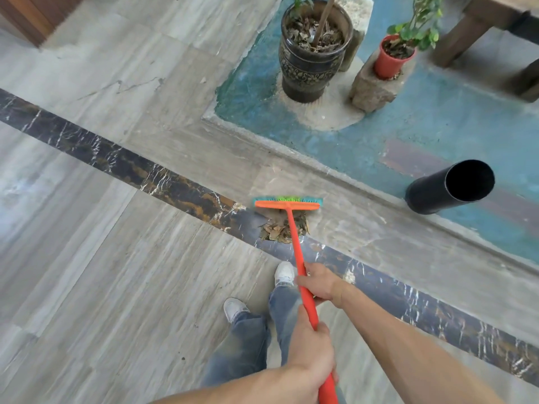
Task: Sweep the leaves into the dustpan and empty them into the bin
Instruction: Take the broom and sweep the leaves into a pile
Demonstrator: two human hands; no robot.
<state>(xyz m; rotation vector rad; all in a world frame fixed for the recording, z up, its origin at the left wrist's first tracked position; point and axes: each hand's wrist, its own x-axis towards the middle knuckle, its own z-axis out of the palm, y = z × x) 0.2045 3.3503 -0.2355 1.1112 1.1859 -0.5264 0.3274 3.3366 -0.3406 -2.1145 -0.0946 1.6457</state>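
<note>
An orange broom (294, 237) with teal and green bristles stands on the tiled floor, its head just beyond a small pile of dry brown leaves (277, 230) on the dark marble strip. My right hand (319, 282) grips the orange handle about halfway down. Lower on the handle, nearer to me, my left hand (312, 354) is wrapped around it. A black cylindrical bin (449, 189) stands to the right, on the edge of the blue floor. No dustpan is in view.
A large dark patterned plant pot (312, 56) and a small red pot (392, 58) on a stone block stand on the blue floor beyond a raised grey kerb (335, 170). Wooden furniture legs (463, 33) are at the top right. My shoes (284, 274) are just behind the leaves.
</note>
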